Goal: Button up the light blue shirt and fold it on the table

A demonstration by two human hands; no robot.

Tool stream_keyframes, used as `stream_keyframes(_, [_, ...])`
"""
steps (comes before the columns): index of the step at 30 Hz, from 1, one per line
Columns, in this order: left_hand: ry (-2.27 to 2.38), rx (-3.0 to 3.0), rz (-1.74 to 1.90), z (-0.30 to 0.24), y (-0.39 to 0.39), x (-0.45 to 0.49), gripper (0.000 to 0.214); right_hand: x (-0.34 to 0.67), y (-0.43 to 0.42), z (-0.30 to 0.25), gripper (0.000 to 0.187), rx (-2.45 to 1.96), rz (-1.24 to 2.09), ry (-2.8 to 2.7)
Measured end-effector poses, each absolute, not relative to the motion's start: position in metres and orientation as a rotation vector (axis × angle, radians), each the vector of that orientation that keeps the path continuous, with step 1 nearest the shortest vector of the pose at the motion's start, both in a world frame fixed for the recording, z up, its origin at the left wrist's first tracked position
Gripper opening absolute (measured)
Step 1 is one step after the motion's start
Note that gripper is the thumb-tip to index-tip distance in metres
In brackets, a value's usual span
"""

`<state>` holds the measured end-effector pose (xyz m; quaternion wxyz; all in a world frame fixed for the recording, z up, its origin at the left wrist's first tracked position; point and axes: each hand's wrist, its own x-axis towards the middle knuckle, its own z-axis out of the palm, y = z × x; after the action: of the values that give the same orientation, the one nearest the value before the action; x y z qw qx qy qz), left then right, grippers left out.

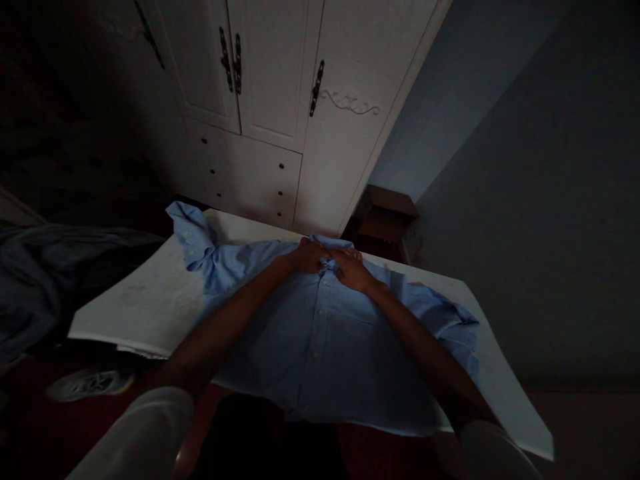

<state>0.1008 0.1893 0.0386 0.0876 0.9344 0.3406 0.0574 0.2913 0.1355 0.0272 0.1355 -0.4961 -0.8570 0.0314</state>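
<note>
A light blue button-front shirt (280, 333) lies front side up on a white board (145, 300), its sleeves out to both sides and its lower edge hanging over the near side. Both my hands are at its collar (330, 241), close together above the row of buttons. The fingers of my left hand (311, 256) are bent onto the left side of the collar. My right hand (350, 268) grips the collar's right side, fingers curled over the cloth. Dim light and the hands themselves hide the fingertips and the top button.
A white wardrobe (270, 73) with dark handles and drawers stands behind the board. A small brown wooden cabinet (387, 213) sits at the back right by the wall. Dark cloth (65, 280) is heaped at the left, and a shoe (90, 385) rests on the red floor.
</note>
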Motion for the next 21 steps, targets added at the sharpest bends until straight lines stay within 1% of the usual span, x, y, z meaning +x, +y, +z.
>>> stream_keyframes(2, [1.048, 2.772, 0.206, 0.041, 0.190, 0.099, 0.036, 0.291, 0.144, 0.029, 0.054, -1.481, 0.121, -2.523])
stream_keyframes(6, [1.208, 2.676, 0.365, 0.035, 0.190, 0.097, 0.030, 0.304, 0.156, 0.029, 0.023, -1.438, 0.109, -2.471])
stream_keyframes(8, [1.296, 2.624, 0.440, 0.028, 0.190, 0.099, 0.030, 0.312, 0.160, 0.027, 0.015, -1.407, 0.110, -2.392])
stream_keyframes(11, [1.379, 2.561, 0.533, 0.017, 0.190, 0.105, 0.032, 0.320, 0.159, 0.019, 0.015, -1.347, 0.136, -2.298])
stream_keyframes(16, [1.424, 2.448, 0.596, 0.007, 0.189, 0.110, 0.027, 0.324, 0.152, 0.008, 0.014, -1.263, 0.177, -2.209])
stream_keyframes(19, [1.439, 2.393, 0.629, 0.006, 0.187, 0.110, 0.025, 0.325, 0.149, 0.009, 0.012, -1.249, 0.206, -2.167])
stream_keyframes(21, [1.446, 2.385, 0.654, 0.006, 0.185, 0.111, 0.026, 0.325, 0.149, 0.013, 0.015, -1.230, 0.222, -2.177])
